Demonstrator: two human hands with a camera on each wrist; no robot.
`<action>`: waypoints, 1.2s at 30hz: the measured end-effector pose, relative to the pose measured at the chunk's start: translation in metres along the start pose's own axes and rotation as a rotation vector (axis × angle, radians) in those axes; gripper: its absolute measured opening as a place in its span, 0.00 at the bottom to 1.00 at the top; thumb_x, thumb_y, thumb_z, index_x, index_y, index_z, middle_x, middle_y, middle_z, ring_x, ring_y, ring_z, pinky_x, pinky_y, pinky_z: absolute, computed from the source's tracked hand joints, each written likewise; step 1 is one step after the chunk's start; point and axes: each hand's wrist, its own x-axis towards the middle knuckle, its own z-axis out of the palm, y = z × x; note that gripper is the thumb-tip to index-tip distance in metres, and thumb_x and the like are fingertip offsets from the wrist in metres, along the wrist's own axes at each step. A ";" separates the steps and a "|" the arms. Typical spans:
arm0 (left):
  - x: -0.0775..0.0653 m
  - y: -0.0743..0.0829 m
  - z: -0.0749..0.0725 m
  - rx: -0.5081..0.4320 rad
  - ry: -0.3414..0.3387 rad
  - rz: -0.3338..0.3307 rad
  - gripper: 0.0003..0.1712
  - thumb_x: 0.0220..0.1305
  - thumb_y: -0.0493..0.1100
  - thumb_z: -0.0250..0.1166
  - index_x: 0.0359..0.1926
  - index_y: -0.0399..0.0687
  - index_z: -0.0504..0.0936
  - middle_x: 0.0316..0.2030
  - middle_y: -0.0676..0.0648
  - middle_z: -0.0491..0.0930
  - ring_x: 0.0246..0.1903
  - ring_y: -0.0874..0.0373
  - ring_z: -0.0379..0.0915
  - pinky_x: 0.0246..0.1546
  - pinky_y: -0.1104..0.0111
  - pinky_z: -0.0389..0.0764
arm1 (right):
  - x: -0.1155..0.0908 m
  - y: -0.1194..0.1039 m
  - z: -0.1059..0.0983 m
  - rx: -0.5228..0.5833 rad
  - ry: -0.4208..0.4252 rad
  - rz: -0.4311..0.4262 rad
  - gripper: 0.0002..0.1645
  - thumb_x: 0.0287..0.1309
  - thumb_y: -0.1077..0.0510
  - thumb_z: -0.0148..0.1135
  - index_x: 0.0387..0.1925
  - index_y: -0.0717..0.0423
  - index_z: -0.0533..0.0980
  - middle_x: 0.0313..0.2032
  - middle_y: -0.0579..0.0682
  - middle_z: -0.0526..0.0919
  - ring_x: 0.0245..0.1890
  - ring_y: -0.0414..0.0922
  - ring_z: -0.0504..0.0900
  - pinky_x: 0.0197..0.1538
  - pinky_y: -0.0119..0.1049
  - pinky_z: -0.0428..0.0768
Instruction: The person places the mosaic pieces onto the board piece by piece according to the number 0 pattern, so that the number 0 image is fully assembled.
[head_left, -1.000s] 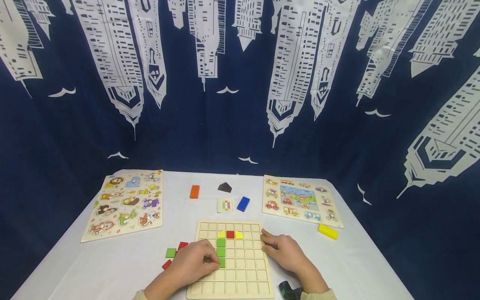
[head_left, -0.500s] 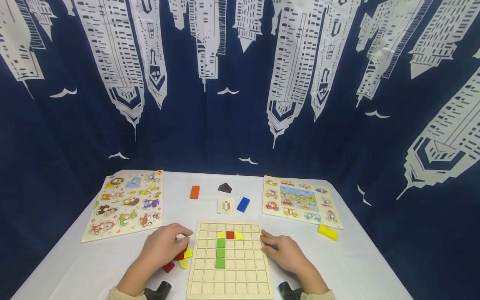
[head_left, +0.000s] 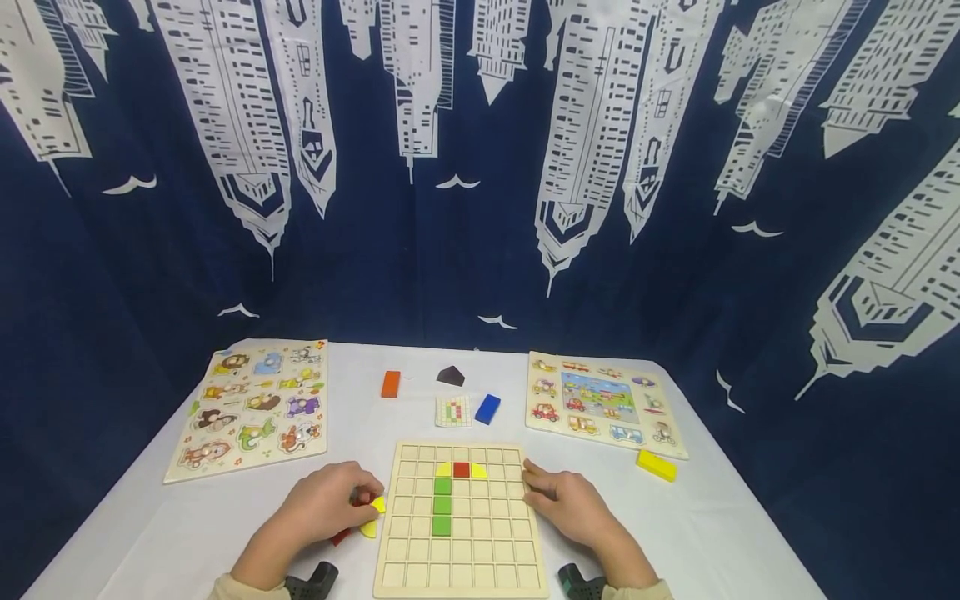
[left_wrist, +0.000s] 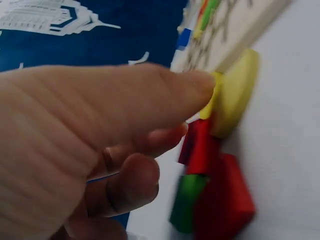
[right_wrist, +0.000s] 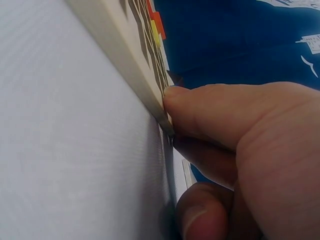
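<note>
A pale wooden grid board (head_left: 491, 529) lies at the table's front centre. Green square tiles (head_left: 442, 505), a red tile (head_left: 461, 470) and two yellow rounded pieces sit in its cells. My left hand (head_left: 326, 500) hovers low over a loose pile left of the board, thumb and fingers apart. In the left wrist view the thumb tip overlaps a yellow piece (left_wrist: 237, 95), with red pieces (left_wrist: 225, 195) and a green piece (left_wrist: 187, 202) below it. My right hand (head_left: 570, 504) holds the board's right edge between thumb and index finger, its other fingers curled.
Behind the board lie a patterned card (head_left: 453, 411), a blue block (head_left: 487, 409), an orange block (head_left: 391, 384) and a dark pentagonal piece (head_left: 451, 376). An animal puzzle (head_left: 251, 408) stands left, a vehicle puzzle (head_left: 600, 400) right, beside a yellow block (head_left: 656, 465).
My left hand has left the lowest green tile on the board, moved left to the loose pieces and lowered among them. The right hand stays at the board's edge.
</note>
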 end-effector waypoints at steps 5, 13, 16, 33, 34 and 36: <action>0.001 -0.002 0.005 0.006 0.014 0.022 0.10 0.54 0.46 0.78 0.39 0.60 0.90 0.28 0.63 0.76 0.27 0.64 0.69 0.31 0.66 0.71 | 0.000 0.000 0.000 -0.001 -0.001 -0.004 0.23 0.65 0.50 0.68 0.59 0.53 0.82 0.68 0.47 0.77 0.67 0.58 0.76 0.67 0.60 0.71; 0.008 -0.002 0.014 0.014 0.049 0.044 0.11 0.53 0.46 0.79 0.38 0.65 0.88 0.27 0.62 0.72 0.27 0.64 0.67 0.29 0.67 0.69 | -0.002 0.001 -0.002 -0.006 0.001 0.004 0.24 0.66 0.49 0.67 0.60 0.53 0.82 0.68 0.47 0.76 0.68 0.58 0.75 0.67 0.60 0.71; 0.009 -0.003 0.016 0.014 0.061 0.038 0.11 0.52 0.47 0.80 0.34 0.66 0.85 0.27 0.62 0.72 0.27 0.64 0.67 0.31 0.66 0.69 | -0.002 0.002 -0.002 -0.002 0.007 0.008 0.24 0.66 0.49 0.67 0.59 0.53 0.82 0.68 0.47 0.77 0.68 0.58 0.75 0.67 0.60 0.71; 0.006 -0.001 0.008 -0.083 0.072 0.039 0.07 0.61 0.46 0.74 0.36 0.65 0.85 0.24 0.65 0.77 0.22 0.66 0.71 0.26 0.70 0.70 | -0.001 0.003 0.000 -0.009 0.008 -0.008 0.24 0.66 0.47 0.67 0.60 0.51 0.82 0.68 0.45 0.77 0.68 0.57 0.76 0.66 0.60 0.72; 0.006 0.000 0.008 -0.089 0.071 0.043 0.06 0.61 0.46 0.74 0.36 0.66 0.85 0.24 0.66 0.78 0.23 0.66 0.71 0.27 0.69 0.71 | -0.001 0.003 0.000 -0.008 0.010 -0.008 0.24 0.66 0.47 0.67 0.60 0.51 0.82 0.68 0.45 0.77 0.68 0.57 0.76 0.66 0.60 0.72; 0.005 0.001 0.008 -0.100 0.061 0.043 0.05 0.61 0.47 0.74 0.34 0.66 0.86 0.25 0.66 0.79 0.24 0.66 0.72 0.29 0.68 0.72 | -0.001 0.003 0.001 0.000 0.009 -0.008 0.24 0.66 0.47 0.67 0.60 0.51 0.82 0.68 0.45 0.77 0.68 0.57 0.76 0.66 0.60 0.72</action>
